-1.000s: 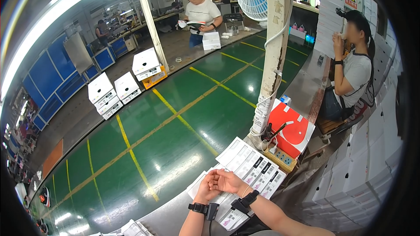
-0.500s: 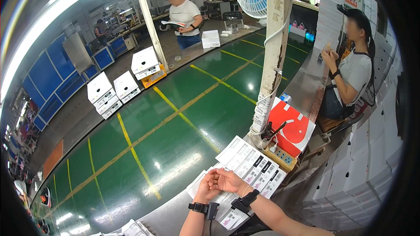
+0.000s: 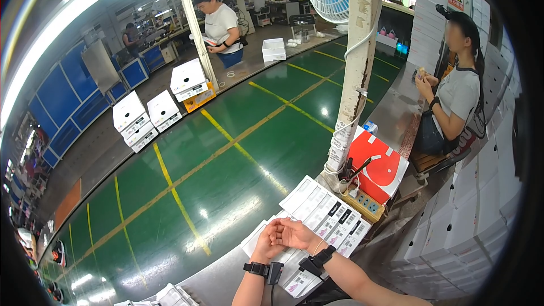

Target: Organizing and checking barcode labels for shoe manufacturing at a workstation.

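My left hand (image 3: 269,244) and my right hand (image 3: 299,236) rest together, fingers loosely curled and overlapping, with nothing visible held in them. Both wrists carry a black strap with a small black device. Beneath and beside the hands lies an overlapping row of white cartons (image 3: 317,199) with black labels, barcodes and small pink shoe pictures. The forearms hide part of these cartons. I cannot tell whether they are folded flat or standing.
A green belt (image 3: 226,187) with yellow lines runs past the metal bench edge. A pillar (image 3: 354,68) rises beside a red box (image 3: 374,164) and a socket strip (image 3: 365,204). White shoe boxes (image 3: 164,107) stand across the belt. Shoes (image 3: 59,253) lie far left. A person (image 3: 453,90) sits at right.
My hands stay where they were. Across the belt, the standing person has turned and shifted left with what looks like a shoe. The seated person's hands have come down.
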### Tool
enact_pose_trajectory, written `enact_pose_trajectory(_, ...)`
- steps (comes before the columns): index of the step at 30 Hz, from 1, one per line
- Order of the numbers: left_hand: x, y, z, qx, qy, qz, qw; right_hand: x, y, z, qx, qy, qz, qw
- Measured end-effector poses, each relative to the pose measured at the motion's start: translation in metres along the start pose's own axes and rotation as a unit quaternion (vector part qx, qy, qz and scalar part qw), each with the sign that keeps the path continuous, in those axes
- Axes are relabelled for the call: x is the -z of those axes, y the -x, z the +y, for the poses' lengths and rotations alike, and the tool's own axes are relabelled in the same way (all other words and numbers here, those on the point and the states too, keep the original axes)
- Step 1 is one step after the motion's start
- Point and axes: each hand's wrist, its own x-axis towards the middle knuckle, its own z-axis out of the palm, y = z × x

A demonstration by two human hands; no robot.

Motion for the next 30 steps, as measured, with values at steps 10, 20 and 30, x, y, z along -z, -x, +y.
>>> enact_pose_trajectory(10, -0.002, 0.001, 0.001, 0.004, 0.007, -0.006, 1.000, 0.002, -0.001, 0.001, -0.003, -0.001, 0.002, 1.000)
enact_pose_trajectory(20, -0.011, 0.006, 0.005, 0.000, 0.021, -0.043, 0.999, 0.000, -0.001, 0.002, -0.004, 0.001, 0.001, 1.000)
enact_pose_trajectory(30, -0.012, 0.007, 0.004, -0.002, 0.018, -0.046, 0.999, 0.000, -0.001, 0.004, 0.001, -0.001, 0.006, 1.000)
